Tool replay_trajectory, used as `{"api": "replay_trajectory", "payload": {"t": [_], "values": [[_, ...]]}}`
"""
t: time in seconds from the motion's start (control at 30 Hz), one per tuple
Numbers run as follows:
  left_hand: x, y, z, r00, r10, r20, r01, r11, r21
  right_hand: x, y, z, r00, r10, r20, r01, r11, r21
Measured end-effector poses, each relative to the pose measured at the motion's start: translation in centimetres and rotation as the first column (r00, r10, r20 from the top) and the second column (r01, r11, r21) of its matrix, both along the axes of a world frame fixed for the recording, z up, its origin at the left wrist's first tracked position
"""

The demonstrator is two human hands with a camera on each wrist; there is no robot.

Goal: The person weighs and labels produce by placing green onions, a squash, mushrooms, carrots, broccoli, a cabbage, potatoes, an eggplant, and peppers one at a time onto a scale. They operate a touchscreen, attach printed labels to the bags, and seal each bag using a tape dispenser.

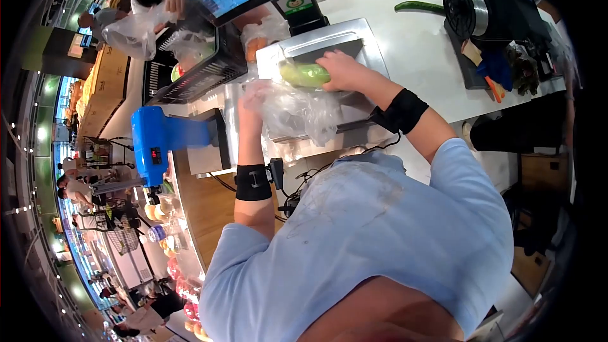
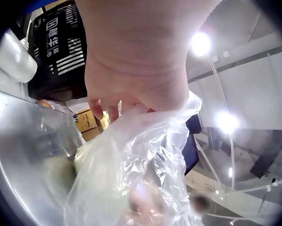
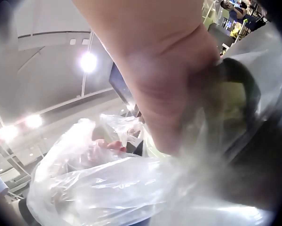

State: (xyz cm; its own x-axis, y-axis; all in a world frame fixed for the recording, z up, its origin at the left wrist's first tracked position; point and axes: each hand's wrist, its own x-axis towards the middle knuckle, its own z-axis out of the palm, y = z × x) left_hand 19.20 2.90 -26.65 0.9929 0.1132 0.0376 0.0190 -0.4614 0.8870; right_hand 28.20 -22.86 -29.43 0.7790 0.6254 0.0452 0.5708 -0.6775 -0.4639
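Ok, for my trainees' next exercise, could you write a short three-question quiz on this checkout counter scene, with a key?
1. True or false: the right hand holds the pale green vegetable.
2. The device with the red display on the person's left is:
a) yellow
b) blue
c) orange
3. Fill the gap: the long dark green cucumber lies on the white ____.

Key: 1. True. 2. b. 3. Counter.

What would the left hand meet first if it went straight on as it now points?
Probably the clear plastic bag with orange contents, beyond the crumpled clear bag the left hand holds; depth is unclear.
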Motion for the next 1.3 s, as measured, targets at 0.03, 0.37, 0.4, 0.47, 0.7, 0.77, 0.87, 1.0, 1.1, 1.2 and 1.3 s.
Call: {"api": "replay_trajectory", "payload": {"t": [0.03, 0.37, 0.4, 0.47, 0.7, 0.77, 0.87, 1.0, 1.1, 1.2, 1.3], "values": [[0.3, 0.9, -1.6, 0.993, -0.006, 0.118, 0.032, 0.976, -0.217, 0.0, -0.2, 0.0, 1.0, 0.004, 0.011, -0.004, 1.0, -0.003], [-0.4, 5.9, 4.6, 0.92, 0.223, 0.322, -0.145, 0.958, -0.248, 2.3, -20.3, -9.5, 0.498, -0.859, -0.117, 0.793, 0.397, 0.461], [-0.6, 5.8, 6.4, 0.911, 0.225, 0.347, -0.188, 0.973, -0.136, 0.9, -21.8, -12.6, 0.444, -0.895, -0.054, 0.854, 0.404, 0.329], [0.3, 6.1, 7.8, 0.893, 0.141, 0.428, -0.127, 0.99, -0.061, -3.4, -22.0, -17.2, 0.502, -0.864, -0.029, 0.851, 0.488, 0.197], [4.8, 1.4, 15.1, 0.706, -0.282, 0.65, -0.215, 0.789, 0.576, -10.1, -17.8, -17.3, 0.605, -0.726, 0.326, 0.708, 0.678, 0.197], [6.6, 0.7, 15.6, 0.679, -0.302, 0.669, -0.282, 0.734, 0.618, -10.2, -18.1, -17.3, 0.606, -0.736, 0.302, 0.725, 0.667, 0.17], [9.4, 0.0, 16.1, 0.637, -0.324, 0.7, -0.406, 0.631, 0.661, -10.0, -17.8, -17.0, 0.61, -0.743, 0.275, 0.737, 0.659, 0.146], [12.4, -0.5, 16.1, 0.633, -0.285, 0.72, -0.535, 0.511, 0.673, -10.3, -17.9, -17.2, 0.602, -0.749, 0.278, 0.739, 0.654, 0.162], [14.2, -0.9, 16.2, 0.638, -0.276, 0.719, -0.577, 0.447, 0.683, -10.2, -17.9, -17.1, 0.597, -0.752, 0.28, 0.741, 0.65, 0.167], [15.5, -1.0, 16.2, 0.688, -0.241, 0.684, -0.56, 0.423, 0.712, -10.3, -17.9, -17.1, 0.598, -0.752, 0.277, 0.74, 0.65, 0.17], [16.5, -0.5, 15.5, 0.738, -0.232, 0.634, -0.525, 0.393, 0.755, -10.3, -17.9, -17.2, 0.598, -0.753, 0.275, 0.735, 0.652, 0.185]]}}
